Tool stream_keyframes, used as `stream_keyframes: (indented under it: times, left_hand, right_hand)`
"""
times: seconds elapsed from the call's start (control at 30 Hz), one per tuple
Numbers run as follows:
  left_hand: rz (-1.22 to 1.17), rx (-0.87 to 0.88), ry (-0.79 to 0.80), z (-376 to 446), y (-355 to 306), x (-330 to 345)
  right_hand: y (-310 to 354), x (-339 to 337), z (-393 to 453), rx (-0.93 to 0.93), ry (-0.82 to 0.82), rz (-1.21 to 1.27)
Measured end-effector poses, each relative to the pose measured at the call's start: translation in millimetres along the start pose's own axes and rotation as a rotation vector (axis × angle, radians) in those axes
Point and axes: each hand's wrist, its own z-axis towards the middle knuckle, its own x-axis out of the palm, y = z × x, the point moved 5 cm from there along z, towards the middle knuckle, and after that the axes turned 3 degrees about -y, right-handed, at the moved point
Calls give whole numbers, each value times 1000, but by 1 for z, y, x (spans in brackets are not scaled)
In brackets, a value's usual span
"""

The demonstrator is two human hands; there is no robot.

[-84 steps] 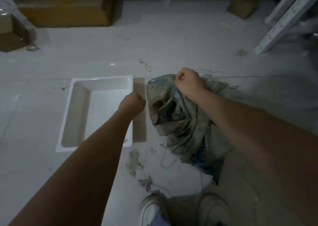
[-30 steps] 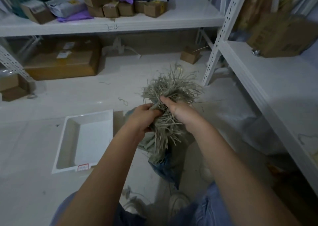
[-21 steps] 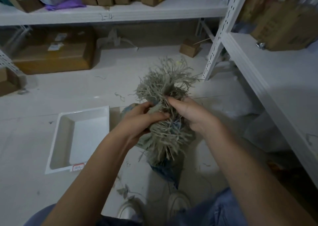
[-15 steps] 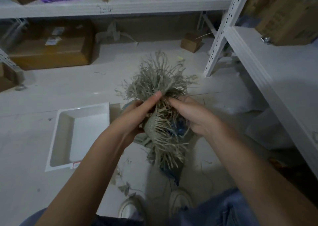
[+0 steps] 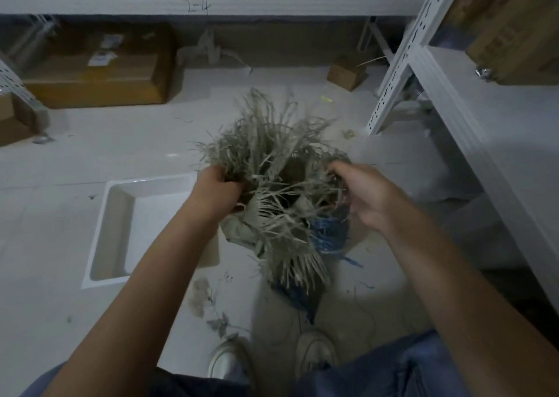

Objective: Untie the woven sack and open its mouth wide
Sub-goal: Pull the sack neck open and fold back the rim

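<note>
A grey-tan woven sack (image 5: 269, 233) with blue stripes stands upright on the floor in front of my feet. Its frayed top edge spreads out in loose strands, and a dark gap shows in the middle of the mouth (image 5: 292, 173). My left hand (image 5: 216, 189) grips the left side of the frayed rim. My right hand (image 5: 367, 191) holds the right side of the rim, fingers curled into the strands. What lies inside the sack is hidden.
A white rectangular tray (image 5: 121, 215) lies on the floor at left. White metal shelving (image 5: 453, 100) runs along the right, another shelf (image 5: 211, 2) along the back. Cardboard boxes (image 5: 99, 73) sit under the back shelf. My shoes (image 5: 314, 354) are just below the sack.
My hands have moved apart, pulling the frayed top open; a dark gap now shows where the mouth was bunched shut. Earlier the sack lay on the floor and was lifted upright.
</note>
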Motion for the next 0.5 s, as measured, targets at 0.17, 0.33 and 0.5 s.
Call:
stream_keyframes:
  times: [0.17, 0.33, 0.5]
  left_hand:
    - [24, -41, -75, 10, 5, -25]
    - [331, 72, -278, 13, 3, -35]
    - [777, 949, -601, -54, -61, -5]
  right_hand:
    - [5, -18, 6, 75, -13, 241]
    - [5, -20, 9, 94, -25, 229]
    - [3, -14, 11, 82, 31, 169]
